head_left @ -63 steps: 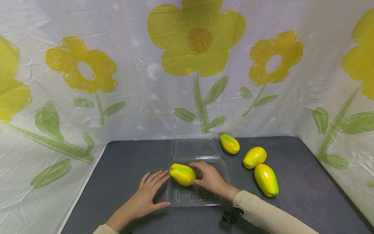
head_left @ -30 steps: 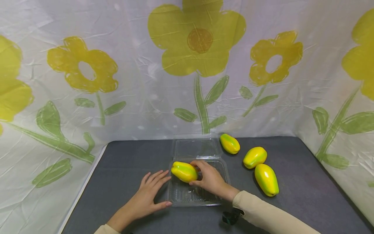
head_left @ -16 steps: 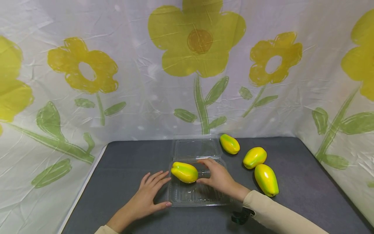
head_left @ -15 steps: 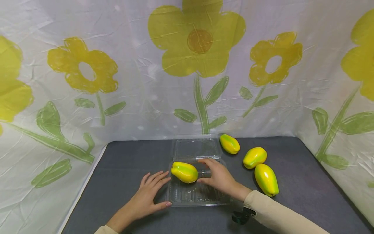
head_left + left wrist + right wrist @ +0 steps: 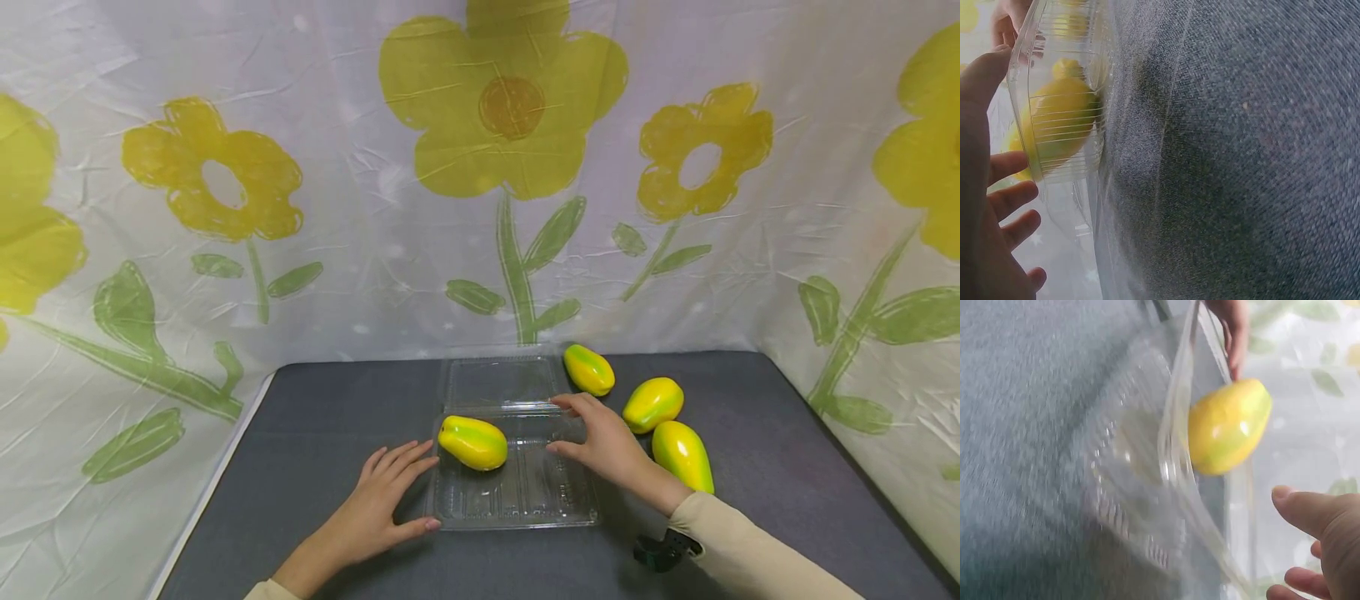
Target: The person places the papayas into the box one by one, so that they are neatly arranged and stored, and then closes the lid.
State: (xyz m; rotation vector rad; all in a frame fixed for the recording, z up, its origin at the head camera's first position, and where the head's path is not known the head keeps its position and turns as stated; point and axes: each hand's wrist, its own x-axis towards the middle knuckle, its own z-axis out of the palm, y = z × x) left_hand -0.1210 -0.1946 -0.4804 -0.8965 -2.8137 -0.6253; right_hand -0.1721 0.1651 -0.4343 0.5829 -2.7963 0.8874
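Clear-plastic container (image 5: 517, 500) between both hands: left hand (image 5: 390, 492) spread at its side, right hand (image 5: 603, 437) released, loosely curved; one papaya (image 5: 473, 442) inside.

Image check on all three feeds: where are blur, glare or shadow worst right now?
Head: mostly crisp, small glints on the clear container; left wrist: left hand dim, dark shadow across the gray cloth; right wrist: worst blur, container and cloth smeared, white highlights on the yellow-green fruit.

My left hand (image 5: 384, 493) is at clear tray (image 5: 528, 492) left edge, right hand (image 5: 606, 440) over right; papaya (image 5: 472, 442) in far-left corner.
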